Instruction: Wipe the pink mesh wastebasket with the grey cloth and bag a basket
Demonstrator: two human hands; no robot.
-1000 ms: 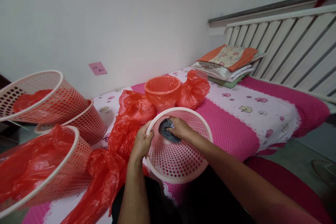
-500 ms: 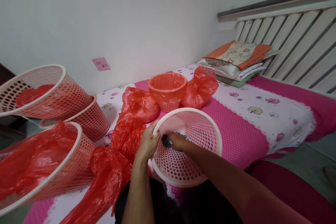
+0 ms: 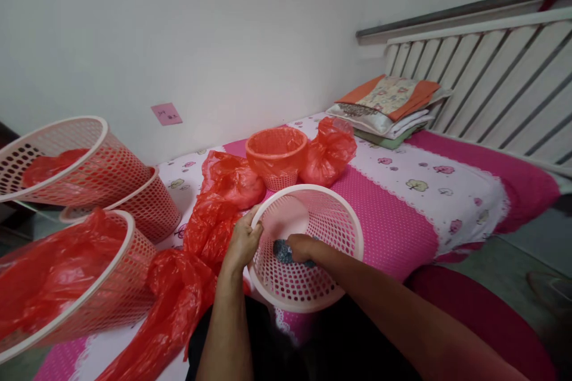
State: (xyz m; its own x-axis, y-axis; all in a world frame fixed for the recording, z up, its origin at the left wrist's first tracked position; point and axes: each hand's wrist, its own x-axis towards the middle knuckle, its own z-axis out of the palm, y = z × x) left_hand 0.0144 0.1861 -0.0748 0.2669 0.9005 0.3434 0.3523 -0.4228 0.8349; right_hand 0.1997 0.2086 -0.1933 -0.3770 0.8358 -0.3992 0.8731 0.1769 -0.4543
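Observation:
A pale pink perforated plastic basket lies tilted with its mouth toward me, close to my lap. My left hand grips its left rim, thumb on the rim and the other fingers mostly hidden on the outside. Inside the basket, my right hand is closed on a crumpled blue-grey patterned cloth, pressed against the inner wall. Parts of the cloth stick out on both sides of the hand. The right fingertips are hidden.
Several baskets with red plastic bags stand or lean at the left, including a tilted basket. Red bags lie beside my left arm. A red-lined basket and a bulging red bag stand behind. Folded cushions sit by the radiator.
My right hand has shifted the cloth along the basket's inner wall, and more of it shows left of the hand. The left hand stays on the rim. The view has turned slightly right.

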